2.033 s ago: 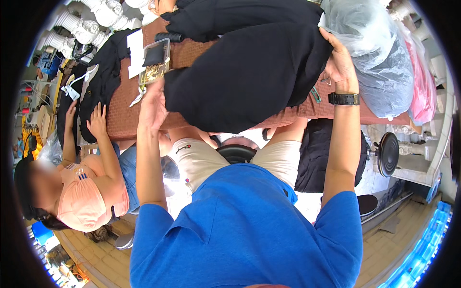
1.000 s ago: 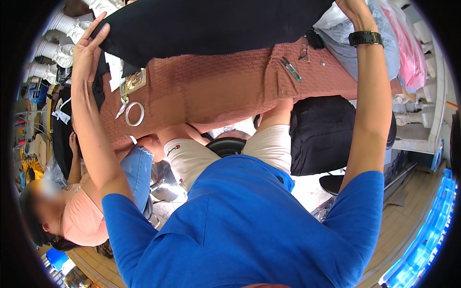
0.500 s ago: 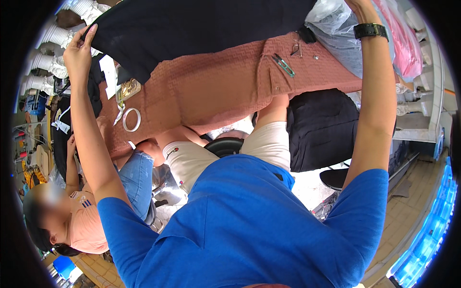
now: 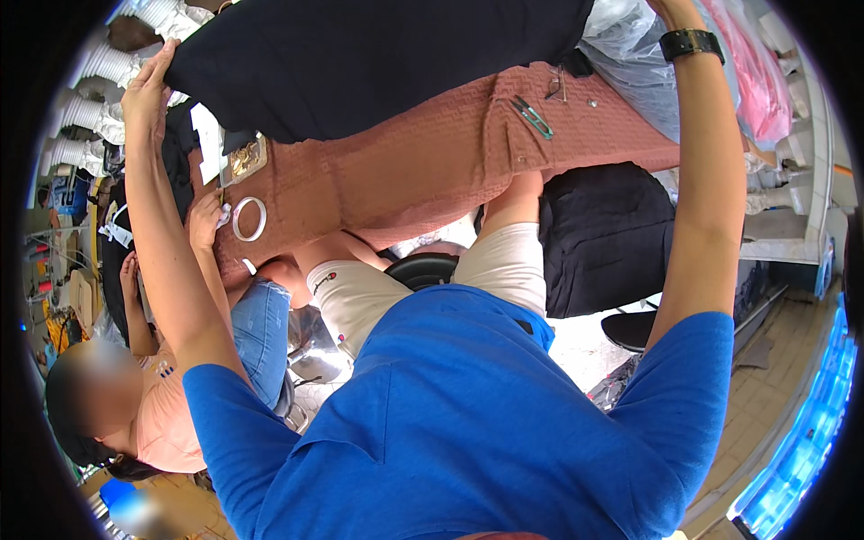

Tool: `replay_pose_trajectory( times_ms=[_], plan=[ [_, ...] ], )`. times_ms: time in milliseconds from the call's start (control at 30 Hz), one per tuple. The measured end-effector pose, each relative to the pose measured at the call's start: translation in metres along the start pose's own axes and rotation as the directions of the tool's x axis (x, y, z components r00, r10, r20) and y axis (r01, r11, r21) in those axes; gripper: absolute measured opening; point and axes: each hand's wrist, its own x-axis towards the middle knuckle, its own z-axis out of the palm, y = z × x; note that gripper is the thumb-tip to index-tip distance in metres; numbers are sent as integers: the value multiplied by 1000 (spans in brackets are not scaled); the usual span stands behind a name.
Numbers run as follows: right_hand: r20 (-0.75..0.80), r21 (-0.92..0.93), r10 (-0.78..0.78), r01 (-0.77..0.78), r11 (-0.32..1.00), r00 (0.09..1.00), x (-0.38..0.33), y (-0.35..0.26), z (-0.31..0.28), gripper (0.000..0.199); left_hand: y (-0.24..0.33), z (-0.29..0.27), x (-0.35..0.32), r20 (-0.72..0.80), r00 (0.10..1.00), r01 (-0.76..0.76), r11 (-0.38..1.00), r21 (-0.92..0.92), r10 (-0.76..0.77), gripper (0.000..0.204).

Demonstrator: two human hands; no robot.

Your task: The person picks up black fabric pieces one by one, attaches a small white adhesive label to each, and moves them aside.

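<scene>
A wide piece of black fabric (image 4: 360, 67) is spread above the far part of the table, running out at the top of the picture. My left hand (image 4: 149, 83) is closed on its left edge, fingers and thumb pinched together. My right arm reaches up at the far right, and only the base of my right hand (image 4: 673, 11) shows; its fingers are cut off by the upper edge. Below the fabric lies the brown-red textured table cover (image 4: 387, 171), with green-handled thread snips (image 4: 533, 117) on it.
A co-worker sits at my left, one hand (image 4: 207, 219) beside a white tape roll (image 4: 249, 220). Small gold-coloured pieces fill a clear box (image 4: 245, 160). Plastic bags (image 4: 630, 63) stand at the far right. Folded black cloth (image 4: 607, 238) lies right of my legs.
The fabric's lower edge has shifted and its lower-left corner no longer hangs by the clear box. My left hand has moved slightly left. The co-worker's hand has come up beside the tape roll.
</scene>
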Motion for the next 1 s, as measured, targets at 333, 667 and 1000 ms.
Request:
replay_pose_trajectory(
  times_ms=[333, 667, 1000],
  plan=[
    [-30, -135, -54, 49, 990, 998, -5, 1, -15, 18, 17, 9, -21, 50, 989, -144, 966, 215, 137, 35],
    [-138, -254, -92, 54, 966, 986, -108, -21, -104, 26, 39, 9, -44, 241, 795, -590, 621, 515, 556, 26],
    [-396, 121, 51, -3, 993, 917, -277, -60, -228, 22, 158, 124, -236, 514, 530, -678, 701, -222, 674, 25]
  ],
)
